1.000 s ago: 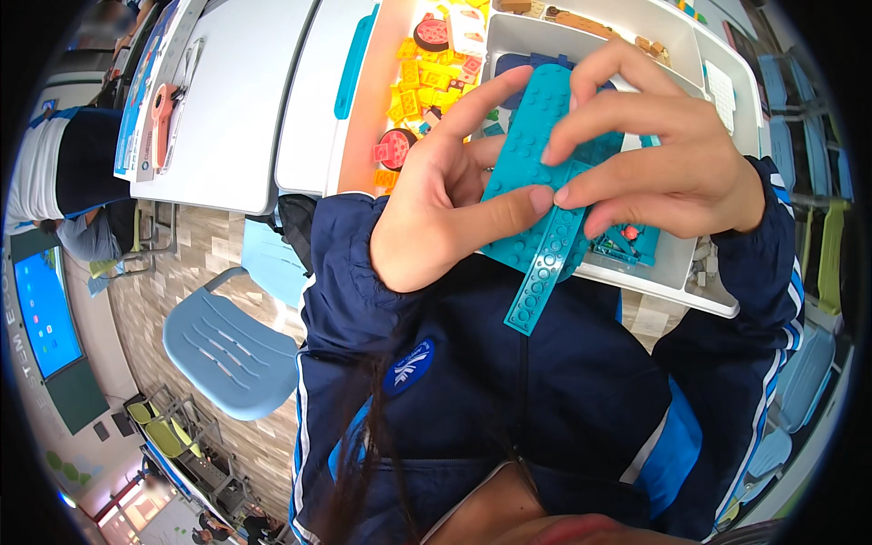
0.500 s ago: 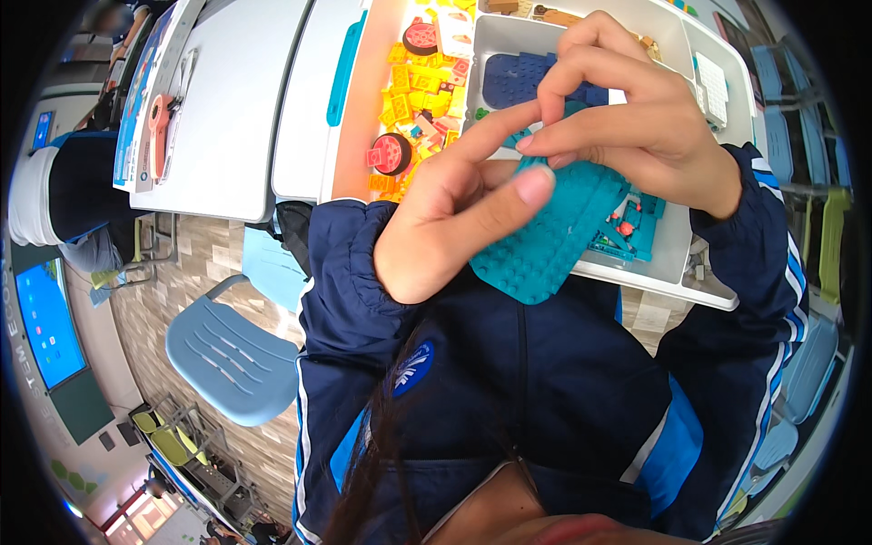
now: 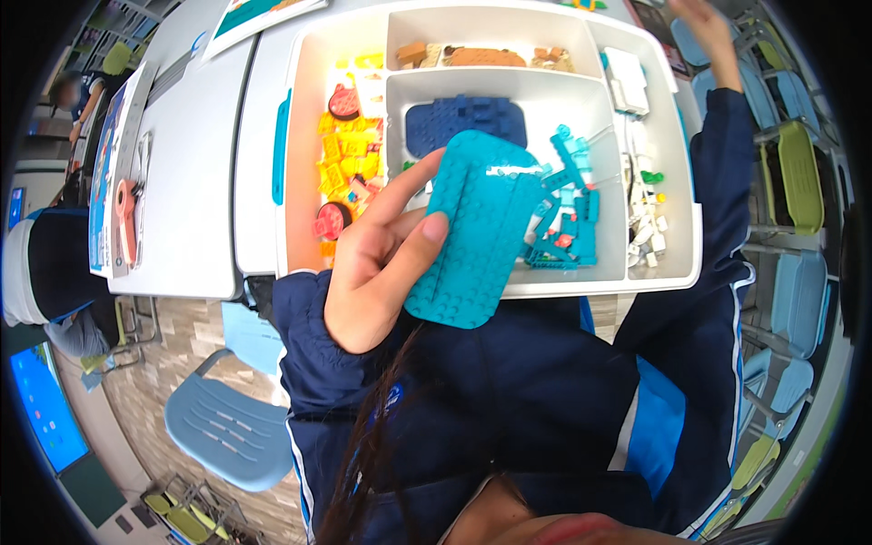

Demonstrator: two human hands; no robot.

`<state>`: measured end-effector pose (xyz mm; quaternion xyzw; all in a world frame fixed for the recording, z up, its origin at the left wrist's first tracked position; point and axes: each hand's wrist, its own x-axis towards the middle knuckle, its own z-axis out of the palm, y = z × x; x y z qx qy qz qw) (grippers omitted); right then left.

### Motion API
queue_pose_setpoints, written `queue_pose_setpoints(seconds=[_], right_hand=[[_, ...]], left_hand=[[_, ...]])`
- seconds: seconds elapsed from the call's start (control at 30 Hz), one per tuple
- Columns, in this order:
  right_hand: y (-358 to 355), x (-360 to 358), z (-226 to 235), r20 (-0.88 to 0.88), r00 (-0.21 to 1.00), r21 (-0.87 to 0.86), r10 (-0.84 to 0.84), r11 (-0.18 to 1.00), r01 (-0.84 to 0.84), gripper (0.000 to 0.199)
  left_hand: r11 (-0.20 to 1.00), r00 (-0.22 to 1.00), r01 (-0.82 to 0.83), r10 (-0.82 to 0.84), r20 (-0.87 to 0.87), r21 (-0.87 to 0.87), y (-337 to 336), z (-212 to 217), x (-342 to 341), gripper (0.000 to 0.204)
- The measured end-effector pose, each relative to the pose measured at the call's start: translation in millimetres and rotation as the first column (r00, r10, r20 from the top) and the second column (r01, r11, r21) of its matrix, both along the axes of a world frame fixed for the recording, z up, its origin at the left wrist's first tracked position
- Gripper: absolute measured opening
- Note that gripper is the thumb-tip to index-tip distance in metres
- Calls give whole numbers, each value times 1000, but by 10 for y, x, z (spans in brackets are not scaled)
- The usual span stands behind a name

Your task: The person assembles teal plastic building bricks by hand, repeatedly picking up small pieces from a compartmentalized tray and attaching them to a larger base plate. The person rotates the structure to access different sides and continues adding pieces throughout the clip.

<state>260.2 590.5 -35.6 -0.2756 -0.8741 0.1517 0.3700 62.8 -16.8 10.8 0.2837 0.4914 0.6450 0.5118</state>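
Observation:
My left hand (image 3: 389, 259) grips a teal studded building plate (image 3: 481, 232) by its left edge, thumb on top. The plate is tilted over the front of a white sorting box (image 3: 563, 292). Two raised rows run along it. Stretched out past the box's far right corner, my right hand (image 3: 708, 41) is partly cut off by the top edge; its fingers are blurred. Behind the plate, a dark blue studded plate (image 3: 465, 125) lies in the middle compartment. Loose teal pieces (image 3: 572, 213) lie to its right.
Yellow bricks (image 3: 350, 154) and red-hubbed wheels (image 3: 343, 102) fill the left compartment. Brown pieces (image 3: 486, 57) lie at the back, white ones (image 3: 645, 218) at the right. Left of the box stand a white table (image 3: 186, 182) and a blue chair (image 3: 227, 422).
My right hand has left the teal plate and swung out to the far right. The left hand still holds the plate, now shifted left and in fuller view.

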Motion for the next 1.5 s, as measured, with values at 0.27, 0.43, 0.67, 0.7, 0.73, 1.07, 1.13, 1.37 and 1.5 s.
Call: queue_pose_setpoints(seconds=[0.27,0.43,0.67,0.7,0.73,1.07,1.13,1.37,1.5], right_hand=[[-631,-477,-287,214,964,-401,-157,886,234,94],[-551,-477,-316,392,867,-99,-308,923,373,92],[-532,-609,-425,449,809,-97,-380,879,466,94],[-474,-564,-429,456,799,-103,-392,868,485,96],[-421,-526,-442,464,789,-110,-403,858,502,98],[-478,-576,-445,426,830,-176,-360,867,466,106],[-467,-567,-487,424,832,-180,-358,867,465,107],[-521,-610,-370,517,791,-147,-329,876,460,111],[-397,-550,-406,513,785,-148,-347,865,479,112]], left_hand=[[977,971,-209,213,-106,50,-47,-44,97,50],[983,984,-143,154,-86,115,-53,-79,13,51],[966,973,-204,218,-79,158,-58,-121,57,52],[967,974,-193,209,-84,168,-44,-124,50,52],[967,975,-184,202,-90,177,-33,-130,41,52],[969,979,-162,181,-89,189,-61,-120,33,53],[967,975,-190,206,-79,169,-47,-83,68,53],[970,976,-206,213,-44,128,-103,-79,34,51],[977,983,-173,180,-44,128,-49,-65,14,51]])
